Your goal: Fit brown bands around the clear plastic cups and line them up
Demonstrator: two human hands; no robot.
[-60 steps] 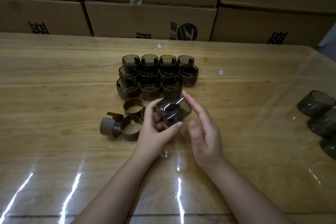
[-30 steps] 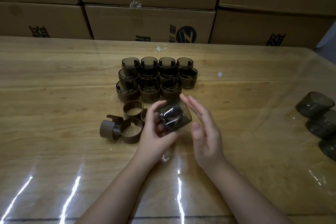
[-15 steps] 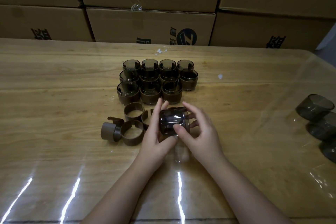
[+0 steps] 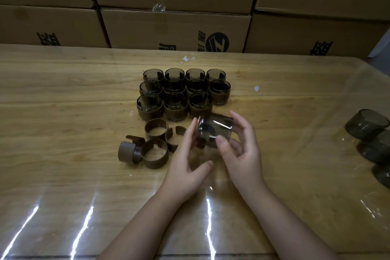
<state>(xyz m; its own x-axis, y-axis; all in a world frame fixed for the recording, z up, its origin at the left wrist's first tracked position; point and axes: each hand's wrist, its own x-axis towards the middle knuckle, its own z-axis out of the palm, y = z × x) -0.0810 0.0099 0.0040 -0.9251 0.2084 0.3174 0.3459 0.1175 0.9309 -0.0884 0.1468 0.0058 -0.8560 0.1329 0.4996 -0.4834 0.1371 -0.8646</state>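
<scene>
Tabletop point(image 4: 63, 133): rightmost bare cups point(image 4: 367, 124) cropped; right hand point(image 4: 242, 154) partly hides held cup point(image 4: 217, 131).

11 banded cups point(image 4: 181, 99) stand in 3 rows mid-frame on the table point(image 4: 63, 112). Just lower left of them lie loose bands point(image 4: 155, 155). Below the rows, 1 cup point(image 4: 218, 131) is between left hand point(image 4: 185, 167) and right hand point(image 4: 242, 154). At the right edge sit other cups point(image 4: 367, 124); boxes point(image 4: 175, 27) stand behind, along the top.

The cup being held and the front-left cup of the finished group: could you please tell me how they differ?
The held cup is tipped on its side in the right hand; the front-left cup stands upright on the table. The held cup shows no band; the front-left cup wears a brown band. Both are smoky clear plastic of like shape.
</scene>
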